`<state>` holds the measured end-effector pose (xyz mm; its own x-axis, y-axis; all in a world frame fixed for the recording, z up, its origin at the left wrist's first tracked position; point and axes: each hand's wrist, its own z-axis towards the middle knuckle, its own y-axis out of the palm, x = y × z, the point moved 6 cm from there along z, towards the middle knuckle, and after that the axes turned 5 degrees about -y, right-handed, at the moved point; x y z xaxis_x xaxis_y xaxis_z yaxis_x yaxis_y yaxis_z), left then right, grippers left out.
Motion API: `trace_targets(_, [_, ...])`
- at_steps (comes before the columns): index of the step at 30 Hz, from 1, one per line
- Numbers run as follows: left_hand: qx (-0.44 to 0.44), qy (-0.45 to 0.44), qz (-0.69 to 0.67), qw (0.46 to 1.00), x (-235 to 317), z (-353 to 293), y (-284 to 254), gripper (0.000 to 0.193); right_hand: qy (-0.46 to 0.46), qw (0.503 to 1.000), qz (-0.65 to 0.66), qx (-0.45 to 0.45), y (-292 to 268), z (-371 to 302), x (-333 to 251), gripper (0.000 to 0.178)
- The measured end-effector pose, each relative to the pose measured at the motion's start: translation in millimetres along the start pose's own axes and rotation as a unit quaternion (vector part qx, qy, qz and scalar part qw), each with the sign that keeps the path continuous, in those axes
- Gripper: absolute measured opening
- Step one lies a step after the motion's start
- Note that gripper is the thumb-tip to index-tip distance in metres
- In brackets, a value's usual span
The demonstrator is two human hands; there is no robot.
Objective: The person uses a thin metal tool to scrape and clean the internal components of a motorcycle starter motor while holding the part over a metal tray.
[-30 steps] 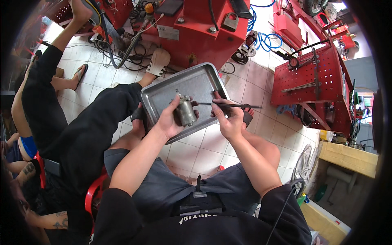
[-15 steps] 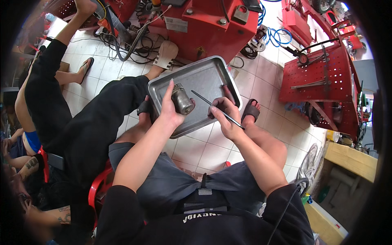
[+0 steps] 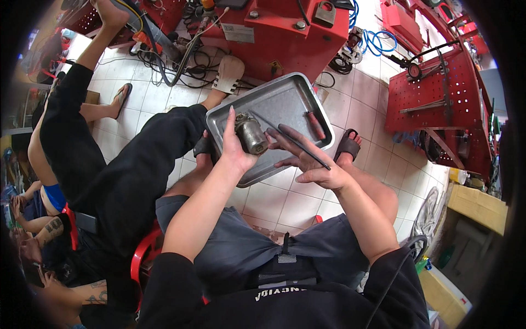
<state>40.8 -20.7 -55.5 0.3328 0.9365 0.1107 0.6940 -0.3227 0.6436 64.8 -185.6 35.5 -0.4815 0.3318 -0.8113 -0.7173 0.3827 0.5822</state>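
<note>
In my left hand (image 3: 239,143) is a worn grey metal cylinder (image 3: 252,136) that looks like a small motor, its rounded end tipped toward me. The fingers wrap its left side and underside. My right hand (image 3: 304,156) is just right of it, fingers stretched out and dark with grime. A thin dark metal rod (image 3: 296,143) lies slantwise across those fingers, held there, its far tip close to the cylinder's top. Both hands are above a shallow grey metal tray (image 3: 279,96). Inside the tray, at its right side, lies a red-handled tool (image 3: 315,125).
A large red machine (image 3: 274,44) stands beyond the tray, with black cables on the tiled floor (image 3: 350,115). On the right is a red perforated cart (image 3: 419,104). Another person's black-trousered leg (image 3: 148,131) stretches in from the left, near a red chair (image 3: 143,268).
My right hand has opened its fingers from a curled grip, and the rod now lies across them, its tip nearer the cylinder. The whole view has shifted slightly.
</note>
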Motion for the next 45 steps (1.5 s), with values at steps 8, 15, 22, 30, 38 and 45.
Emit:
trace_targets(8, [0.014,-0.021,-0.036,0.999,-5,-3,3,0.063,0.019,0.997,0.049,0.055,-8,-4,5,0.092])
trace_targets(15, [0.014,-0.005,-0.032,0.999,-6,-1,3,0.059,0.093,0.920,0.062,0.377,-40,-29,57,0.026])
trace_targets(22, [0.034,0.038,-0.008,0.999,7,0,-2,0.056,0.141,0.960,0.068,0.234,-5,-17,54,0.054])
trace_targets(30, [0.036,0.057,0.036,0.997,3,-4,11,0.038,0.202,0.967,-0.005,0.155,-3,-25,55,0.054])
trace_targets(38, [0.048,0.050,0.032,0.997,-1,-5,5,0.057,0.177,0.966,0.070,0.177,-6,-25,53,0.044])
trace_targets(45, [0.044,0.062,0.032,0.997,-1,-13,17,0.045,0.158,0.956,0.069,0.236,-18,-22,74,0.026])
